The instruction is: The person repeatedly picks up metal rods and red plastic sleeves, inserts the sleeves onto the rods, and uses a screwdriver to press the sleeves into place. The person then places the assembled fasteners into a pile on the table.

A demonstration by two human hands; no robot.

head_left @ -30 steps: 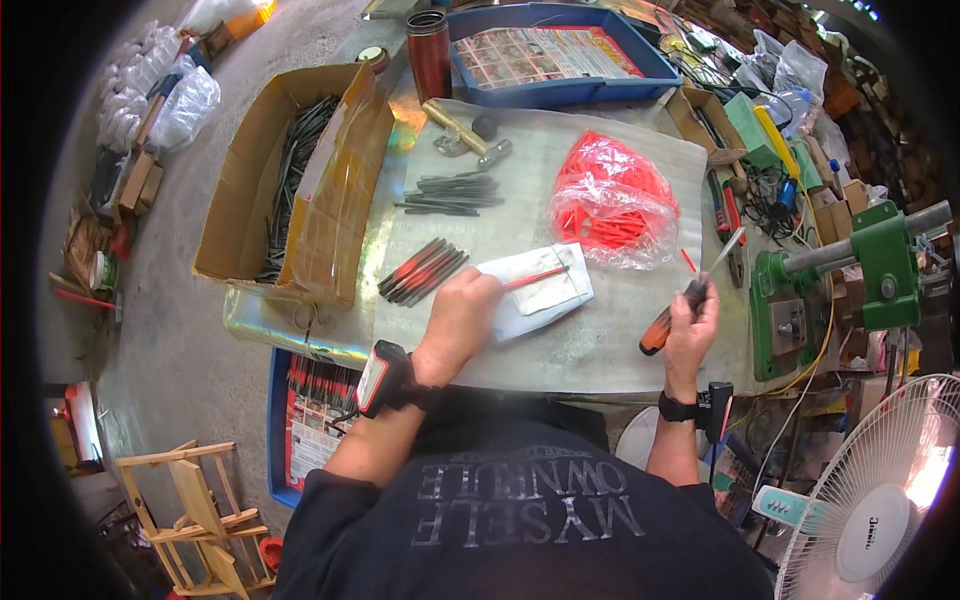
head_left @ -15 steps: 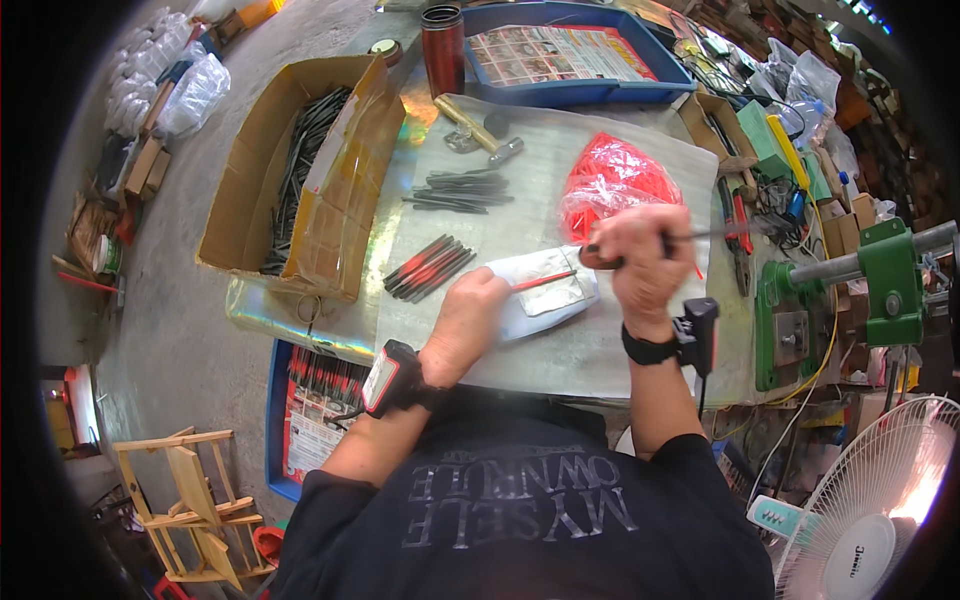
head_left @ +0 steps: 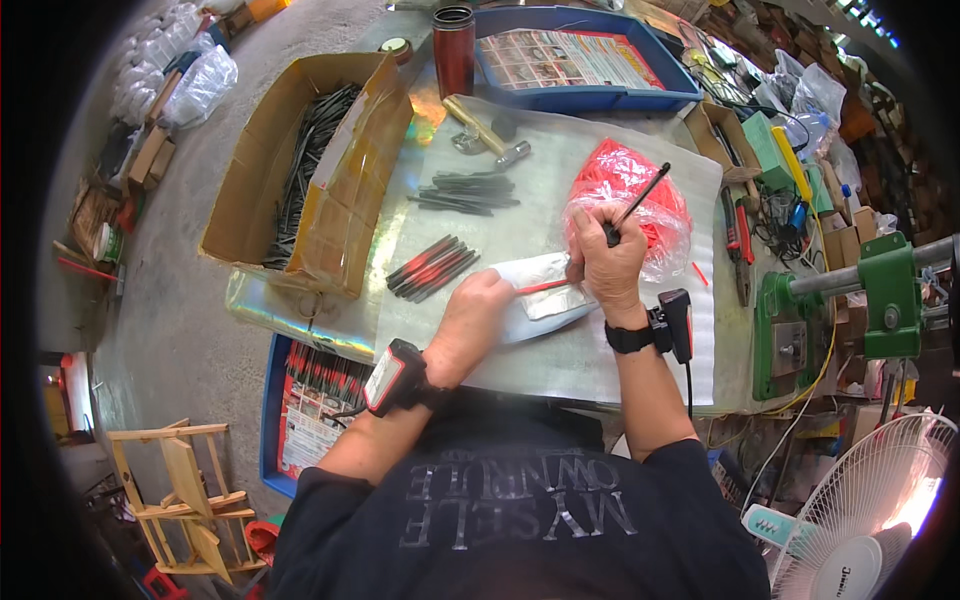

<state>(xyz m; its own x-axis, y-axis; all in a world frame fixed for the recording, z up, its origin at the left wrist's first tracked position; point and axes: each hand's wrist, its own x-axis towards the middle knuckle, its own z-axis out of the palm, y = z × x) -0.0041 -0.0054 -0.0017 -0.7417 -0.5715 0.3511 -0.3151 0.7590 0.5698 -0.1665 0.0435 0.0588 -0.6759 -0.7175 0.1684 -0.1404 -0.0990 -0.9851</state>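
Note:
My left hand is closed on a thin rod with a red sleeve. The rod sticks out to the right, over a folded whitish sheet on a pale blue pad. My right hand grips a long tool with a thin black shaft slanting up and right. Its brownish lower end shows beside the tip of the red-sleeved rod; whether they touch is unclear. Left of the pad lie a bundle of black rods with red middles and a pile of plain black rods.
A clear bag of red tubes sits beyond my right hand. A hammer lies farther back. At left stands a cardboard box of black rods. A red tumbler and blue tray stand behind; a green press is at right.
My right hand has moved left and down toward the rod's tip, and the tool's shaft has swung from level to slanting upward. My left hand stays nearly in place.

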